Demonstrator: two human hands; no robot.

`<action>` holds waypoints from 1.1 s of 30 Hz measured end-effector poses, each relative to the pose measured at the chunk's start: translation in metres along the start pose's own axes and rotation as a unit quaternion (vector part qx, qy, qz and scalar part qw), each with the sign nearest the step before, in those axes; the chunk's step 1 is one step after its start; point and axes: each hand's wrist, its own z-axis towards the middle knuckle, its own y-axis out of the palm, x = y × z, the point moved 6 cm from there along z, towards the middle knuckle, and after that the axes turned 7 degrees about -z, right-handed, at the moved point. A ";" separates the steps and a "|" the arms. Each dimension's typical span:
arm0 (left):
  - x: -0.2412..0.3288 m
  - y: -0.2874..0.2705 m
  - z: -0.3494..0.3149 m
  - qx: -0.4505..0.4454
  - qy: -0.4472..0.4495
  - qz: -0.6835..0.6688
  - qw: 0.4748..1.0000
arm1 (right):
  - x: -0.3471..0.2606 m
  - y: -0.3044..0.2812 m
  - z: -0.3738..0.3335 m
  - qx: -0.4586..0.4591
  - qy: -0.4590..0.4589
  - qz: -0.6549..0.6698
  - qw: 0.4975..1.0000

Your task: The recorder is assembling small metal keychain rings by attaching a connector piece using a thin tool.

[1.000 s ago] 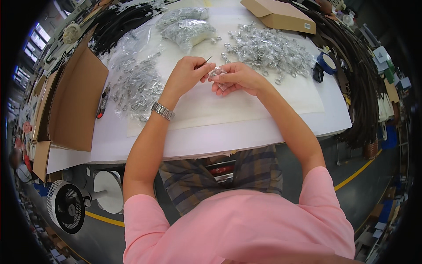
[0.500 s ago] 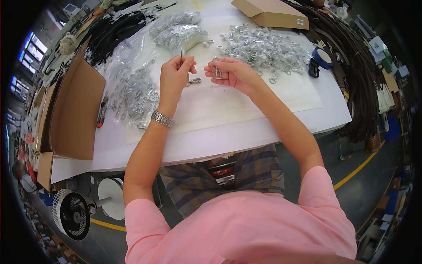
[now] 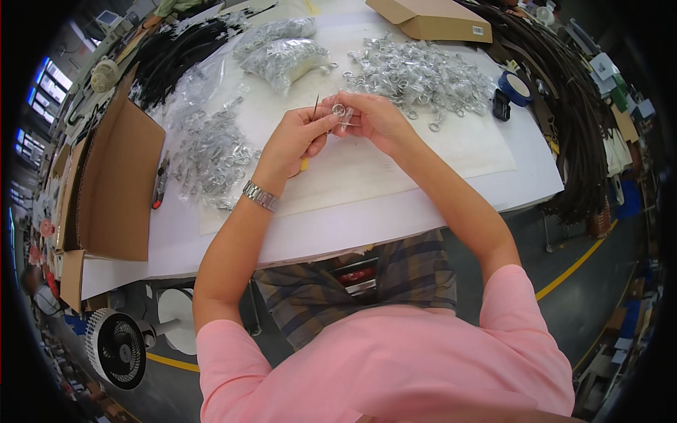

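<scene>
My left hand [image 3: 294,138] is closed around a thin pointed tool [image 3: 316,101]. Its dark tip sticks up past the fingers and a yellow end shows below the palm; the rest is hidden. My right hand [image 3: 377,121] pinches a metal clasp with a ring [image 3: 339,110], which has clear plastic about it. The fingertips of both hands meet at this clasp, above the white work sheet. Behind the hands, to the right, lies a heap of plastic-wrapped metal clasps [image 3: 416,74]. Another pile of wrapped clasps [image 3: 208,158] spreads left of my left hand.
Filled clear bags [image 3: 285,62] lie beyond my hands. An open cardboard box [image 3: 120,183] stands at the left edge, with a red-and-black cutter [image 3: 159,187] beside it. At the right are a blue tape roll [image 3: 516,88], a small black object [image 3: 501,106] and dark straps [image 3: 575,141].
My left hand has moved right and turned, bringing the pointed tool to the clasp in my right hand. The hands, apart before, now touch. A clasp on the sheet between them is no longer visible.
</scene>
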 end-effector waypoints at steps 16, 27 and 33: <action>0.006 -0.006 -0.004 0.054 0.011 0.069 0.996 | -0.001 -0.011 0.000 0.092 -0.018 0.078 0.993; 0.018 0.000 -0.011 0.109 0.076 0.030 0.991 | 0.001 -0.012 -0.002 0.108 -0.016 0.073 0.991; 0.022 -0.004 -0.013 0.134 0.128 0.062 0.981 | 0.002 -0.004 -0.003 0.112 -0.016 0.068 0.991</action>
